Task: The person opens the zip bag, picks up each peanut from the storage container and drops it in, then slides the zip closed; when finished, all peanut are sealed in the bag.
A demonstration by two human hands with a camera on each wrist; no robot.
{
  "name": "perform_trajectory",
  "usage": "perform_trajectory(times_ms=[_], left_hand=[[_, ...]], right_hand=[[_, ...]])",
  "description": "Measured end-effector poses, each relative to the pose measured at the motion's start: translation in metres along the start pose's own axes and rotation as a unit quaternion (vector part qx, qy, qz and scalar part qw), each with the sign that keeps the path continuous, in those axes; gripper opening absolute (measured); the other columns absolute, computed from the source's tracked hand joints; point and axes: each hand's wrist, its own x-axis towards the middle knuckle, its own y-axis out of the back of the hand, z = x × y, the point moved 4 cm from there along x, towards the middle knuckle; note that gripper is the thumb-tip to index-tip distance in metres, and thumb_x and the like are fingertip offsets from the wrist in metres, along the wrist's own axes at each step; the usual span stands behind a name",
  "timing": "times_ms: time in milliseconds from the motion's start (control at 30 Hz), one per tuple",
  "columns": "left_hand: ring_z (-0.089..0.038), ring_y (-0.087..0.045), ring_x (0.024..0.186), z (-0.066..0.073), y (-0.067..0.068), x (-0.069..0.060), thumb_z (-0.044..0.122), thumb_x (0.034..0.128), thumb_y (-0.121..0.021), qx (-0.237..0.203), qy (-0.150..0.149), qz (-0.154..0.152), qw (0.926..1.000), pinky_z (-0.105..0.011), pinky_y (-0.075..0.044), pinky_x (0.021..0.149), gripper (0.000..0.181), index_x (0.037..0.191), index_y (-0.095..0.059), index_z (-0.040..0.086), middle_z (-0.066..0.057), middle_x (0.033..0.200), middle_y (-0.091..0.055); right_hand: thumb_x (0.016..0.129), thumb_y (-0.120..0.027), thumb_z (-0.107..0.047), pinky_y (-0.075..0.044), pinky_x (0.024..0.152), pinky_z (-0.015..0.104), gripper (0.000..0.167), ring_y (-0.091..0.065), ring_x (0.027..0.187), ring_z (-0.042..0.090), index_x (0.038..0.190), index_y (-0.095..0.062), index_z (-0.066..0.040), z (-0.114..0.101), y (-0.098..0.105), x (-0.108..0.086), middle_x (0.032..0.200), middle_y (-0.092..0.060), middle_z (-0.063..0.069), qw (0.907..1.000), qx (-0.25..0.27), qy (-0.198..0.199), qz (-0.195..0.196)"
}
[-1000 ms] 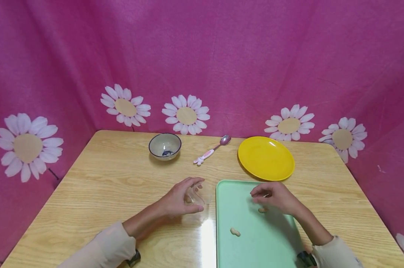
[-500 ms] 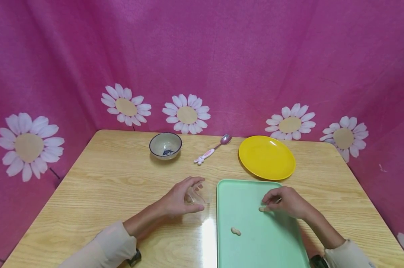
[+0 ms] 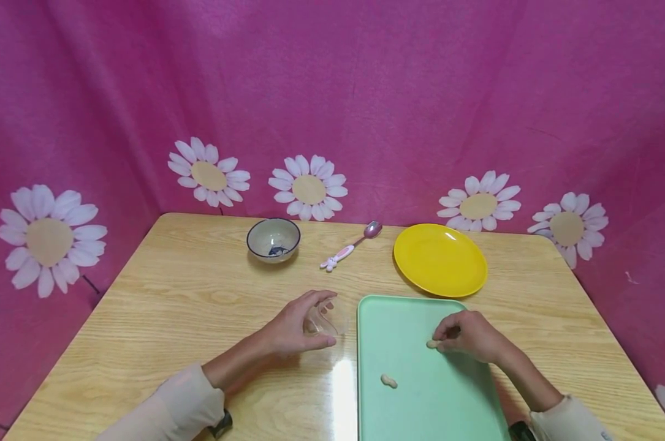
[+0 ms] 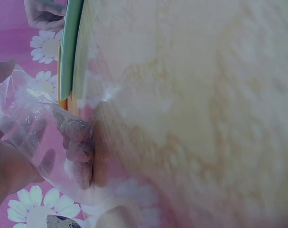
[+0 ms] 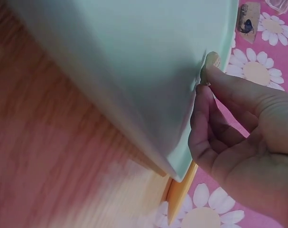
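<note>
In the head view, my left hand point(image 3: 296, 327) holds a clear plastic bag point(image 3: 325, 320) left of the tray, thumb and fingers curved around its sides. Several brownish peanuts point(image 4: 78, 142) lie at the bag's bottom in the left wrist view. Over the light green tray point(image 3: 409, 416), my right hand point(image 3: 472, 337) pinches a peanut point(image 5: 211, 61) between thumb and fingertips; whether it still touches the tray I cannot tell. Another peanut point(image 3: 388, 381) lies on the tray, nearer to me and to the left.
Behind the tray sits a yellow plate point(image 3: 440, 260). A spoon with a white-and-pink rabbit handle point(image 3: 343, 252) and a small blue-rimmed bowl point(image 3: 273, 241) stand further back on the wooden table point(image 3: 189, 294). A pink flowered cloth point(image 3: 365, 110) hangs behind.
My right hand has moved right and a little nearer to me, down to the farther peanut, and now pinches it. The left hand with the bag has stayed in place.
</note>
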Motion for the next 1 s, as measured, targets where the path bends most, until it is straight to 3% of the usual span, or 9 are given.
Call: perform_trajectory(times_ms=[267,433,767,1000], left_hand=[[-0.017,-0.05,0.123,0.0,0.001,0.0,0.035,0.0775,-0.077,-0.004,0.014,0.001,0.9999,-0.039,-0.046,0.097,0.075,0.141,-0.04,0.02,-0.001,0.13,-0.055],[-0.017,-0.051,0.122,0.001,0.001,-0.001,0.032,0.0766,-0.078,0.005,0.002,0.011,0.9999,-0.039,-0.045,0.097,0.074,0.14,-0.042,0.02,-0.001,0.128,-0.057],[-0.018,-0.053,0.12,0.002,0.002,0.0,0.031,0.077,-0.078,0.001,-0.022,0.02,0.9995,-0.038,-0.046,0.094,0.073,0.139,-0.043,0.016,-0.003,0.126,-0.058],[-0.019,-0.053,0.121,0.002,0.002,-0.001,0.034,0.077,-0.077,-0.006,-0.024,0.02,0.9995,-0.041,-0.044,0.098,0.074,0.14,-0.042,0.016,-0.005,0.127,-0.058]], right_hand=[[0.077,-0.077,-0.019,-0.05,0.065,0.017,0.009,-0.053,0.068,0.0,0.085,-0.074,-0.014,-0.014,0.005,0.01,0.078,-0.069,-0.006,0.9989,0.007,0.042,0.018],[0.079,-0.075,-0.011,-0.052,0.067,0.019,0.008,-0.055,0.068,0.0,0.087,-0.072,-0.009,-0.028,0.004,0.018,0.079,-0.07,-0.002,0.9967,0.04,0.063,0.032],[0.081,-0.074,-0.02,-0.051,0.068,0.02,0.012,-0.057,0.073,0.008,0.093,-0.073,-0.017,-0.06,-0.012,0.037,0.08,-0.068,-0.005,0.9926,0.088,0.032,0.078],[0.082,-0.073,-0.019,-0.052,0.071,0.022,0.016,-0.059,0.076,0.008,0.098,-0.073,-0.016,-0.085,-0.021,0.049,0.086,-0.069,-0.003,0.9868,0.126,0.058,0.085]])
